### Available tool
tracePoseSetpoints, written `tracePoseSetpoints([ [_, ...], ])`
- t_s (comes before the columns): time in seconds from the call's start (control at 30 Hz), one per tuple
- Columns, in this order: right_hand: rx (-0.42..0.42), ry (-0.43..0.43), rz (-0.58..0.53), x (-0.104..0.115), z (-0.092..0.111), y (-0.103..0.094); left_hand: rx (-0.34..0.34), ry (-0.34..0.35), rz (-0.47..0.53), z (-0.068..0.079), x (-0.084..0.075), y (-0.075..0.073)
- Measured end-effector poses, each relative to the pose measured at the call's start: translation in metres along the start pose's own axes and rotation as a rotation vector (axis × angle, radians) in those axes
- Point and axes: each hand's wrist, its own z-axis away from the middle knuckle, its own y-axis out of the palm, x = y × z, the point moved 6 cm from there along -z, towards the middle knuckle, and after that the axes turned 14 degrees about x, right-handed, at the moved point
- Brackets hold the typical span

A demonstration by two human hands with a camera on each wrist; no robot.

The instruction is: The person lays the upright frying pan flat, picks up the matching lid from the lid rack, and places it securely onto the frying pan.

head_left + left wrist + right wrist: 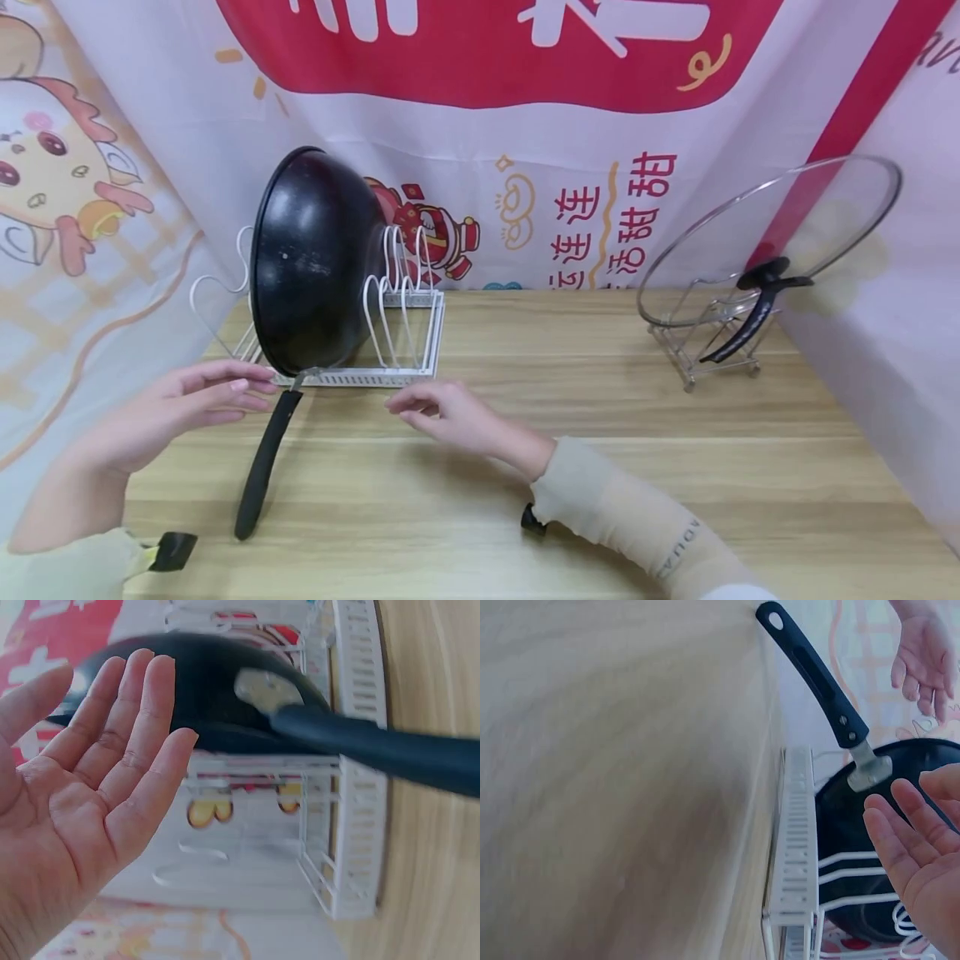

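A black wok point(318, 258) stands on edge in a white wire rack point(405, 333), its handle point(266, 467) slanting down toward the table's front. Just left of where the handle joins, my left hand point(202, 396) is held with fingers stretched out and nothing in it. In the left wrist view the palm of that hand point(97, 772) faces up, beside the wok point(202, 690). My right hand point(450, 412) hovers by the rack's front right corner, its fingers loosely bent and holding nothing. The right wrist view has this hand point(922, 855) overlapping the wok and rack wires.
On the right, a glass lid point(772, 233) with a black knob and handle point(742, 325) leans upright in a small metal wire stand point(705, 342). A printed cloth point(465, 150) hangs behind the wooden table point(525, 500) and along both sides.
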Motion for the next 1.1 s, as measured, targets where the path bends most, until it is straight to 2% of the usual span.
tracePoseSetpoints([
  [0.17,0.011,-0.008,-0.027,0.005,-0.006,0.008,-0.024,0.012,0.058,0.010,0.015,-0.010],
  [0.37,0.017,0.015,-0.087,0.007,-0.011,0.019,-0.071,0.037,0.204,0.015,0.035,-0.017],
  [0.5,0.018,0.045,-0.128,0.008,-0.012,0.028,-0.095,0.034,0.227,0.015,0.043,-0.020],
  [0.73,0.014,0.080,-0.159,0.005,-0.022,0.043,-0.083,-0.123,0.185,0.013,0.056,-0.017],
  [0.8,0.013,0.088,-0.175,0.004,-0.025,0.048,-0.086,-0.146,0.170,0.013,0.060,-0.017],
  [0.97,0.022,0.115,-0.285,0.001,-0.035,0.059,-0.087,-0.186,0.162,0.010,0.067,-0.013],
  [1.1,0.032,0.140,-0.372,-0.001,-0.043,0.070,-0.086,-0.258,0.140,0.006,0.071,-0.011],
])
